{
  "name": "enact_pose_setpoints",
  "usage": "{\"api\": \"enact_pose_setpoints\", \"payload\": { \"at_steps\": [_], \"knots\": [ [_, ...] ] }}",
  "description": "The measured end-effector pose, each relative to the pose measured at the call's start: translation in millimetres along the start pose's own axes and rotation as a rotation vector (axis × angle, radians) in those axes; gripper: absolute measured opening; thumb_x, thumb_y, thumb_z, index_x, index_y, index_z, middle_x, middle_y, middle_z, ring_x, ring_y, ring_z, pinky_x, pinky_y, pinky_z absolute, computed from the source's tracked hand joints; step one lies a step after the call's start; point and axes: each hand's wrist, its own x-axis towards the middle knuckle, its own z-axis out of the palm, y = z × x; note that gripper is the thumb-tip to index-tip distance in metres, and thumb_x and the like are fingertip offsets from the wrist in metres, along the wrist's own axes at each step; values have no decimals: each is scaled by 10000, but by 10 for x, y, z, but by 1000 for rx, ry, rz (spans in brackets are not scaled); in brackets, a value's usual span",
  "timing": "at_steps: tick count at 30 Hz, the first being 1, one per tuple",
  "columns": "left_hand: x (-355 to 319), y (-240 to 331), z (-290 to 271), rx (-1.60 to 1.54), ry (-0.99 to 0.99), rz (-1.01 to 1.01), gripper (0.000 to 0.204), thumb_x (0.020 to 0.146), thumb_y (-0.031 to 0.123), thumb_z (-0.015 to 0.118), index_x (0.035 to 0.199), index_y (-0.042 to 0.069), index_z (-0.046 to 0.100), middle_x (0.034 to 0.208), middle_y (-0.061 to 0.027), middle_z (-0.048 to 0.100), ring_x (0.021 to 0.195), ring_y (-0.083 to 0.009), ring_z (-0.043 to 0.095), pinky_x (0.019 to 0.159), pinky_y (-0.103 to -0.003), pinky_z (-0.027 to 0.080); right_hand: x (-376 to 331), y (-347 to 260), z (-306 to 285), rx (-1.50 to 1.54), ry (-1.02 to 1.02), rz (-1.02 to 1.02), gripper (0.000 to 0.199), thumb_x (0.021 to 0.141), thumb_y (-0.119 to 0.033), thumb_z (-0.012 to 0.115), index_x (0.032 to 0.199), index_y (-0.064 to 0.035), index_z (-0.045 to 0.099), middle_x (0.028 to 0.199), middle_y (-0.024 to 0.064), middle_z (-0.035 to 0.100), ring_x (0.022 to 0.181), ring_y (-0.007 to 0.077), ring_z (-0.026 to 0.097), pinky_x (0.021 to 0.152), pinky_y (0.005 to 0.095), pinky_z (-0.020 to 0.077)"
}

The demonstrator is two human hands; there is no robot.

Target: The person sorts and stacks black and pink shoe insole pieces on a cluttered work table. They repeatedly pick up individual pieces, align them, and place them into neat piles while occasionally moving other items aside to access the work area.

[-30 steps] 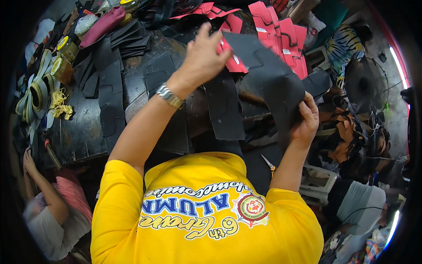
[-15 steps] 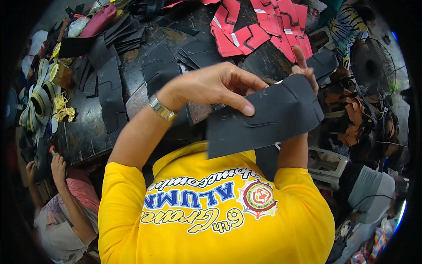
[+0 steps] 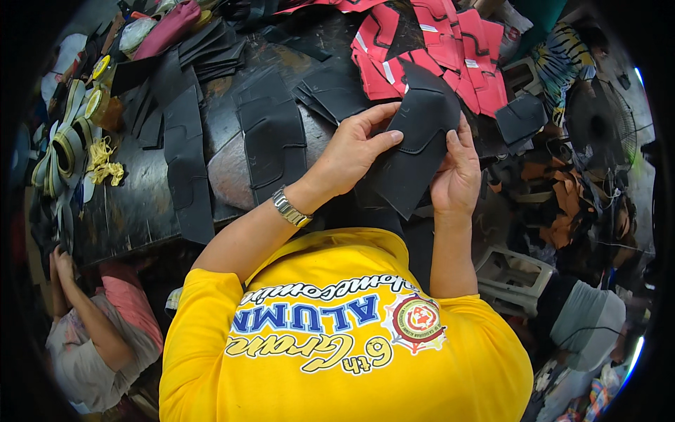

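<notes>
Left hand [image 3: 355,148] and right hand [image 3: 455,176] pinch black cut piece [image 3: 415,151]; right fingertips hidden behind it.

A cut piece [image 3: 415,151] is held between the left hand [image 3: 355,144] and right hand [image 3: 457,176] above the table [image 3: 140,211]. Stacked pieces [image 3: 436,49] lie behind; tape rolls [image 3: 60,151] lie far left.

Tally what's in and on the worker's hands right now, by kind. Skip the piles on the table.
Hands: 2, the left hand and the right hand
black cut piece: 1, held in both hands' grip
metal wristwatch: 1, on the left wrist
Total: 4
</notes>
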Motion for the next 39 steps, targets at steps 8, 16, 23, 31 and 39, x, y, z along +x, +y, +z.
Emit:
{"api": "enact_pose_setpoints", "payload": {
  "at_steps": [8,16,23,31,39],
  "knots": [
    [-484,175,-146,340,96,272,468,990,88,598,1441,55,478,1253,-62,568,1104,-120,606,948,-256,503,102,-17,294,-92,117,7,468,964,30,540,1424,14,455,1355,130,585,1218,220,590,1059,345,460],
    [-1051,490,-775,509,462,426,592,927,75,688,1467,93,444,1272,-91,521,894,-74,618,772,-191,522,112,767,871,-341,-196,353,556,913,-1,659,1430,18,454,901,-52,529,725,2,467,595,147,354],
    [-1234,440,-917,889,618,306,504,866,9,719,1352,86,609,1154,-47,553,793,-61,576,733,-192,491,4,921,1081,-1145,-348,70,635,891,-72,695,1452,-45,400,604,15,505,580,51,504,545,232,412],
    [-1189,624,-1080,1020,548,168,493,887,40,702,1363,138,620,1190,-41,533,858,-90,554,774,-223,496,107,522,869,-1199,-354,-162,301,887,-55,709,1188,-61,685,675,-28,503,602,52,450,557,227,396],
    [-1188,503,-1032,1099,593,355,436,927,143,674,1358,137,610,1365,-94,512,1218,-244,546,980,-339,480,1075,213,-206,-1841,-392,-407,556,780,56,588,1312,-104,606,1235,141,632,1177,303,576,1001,395,444]
  ]
}}
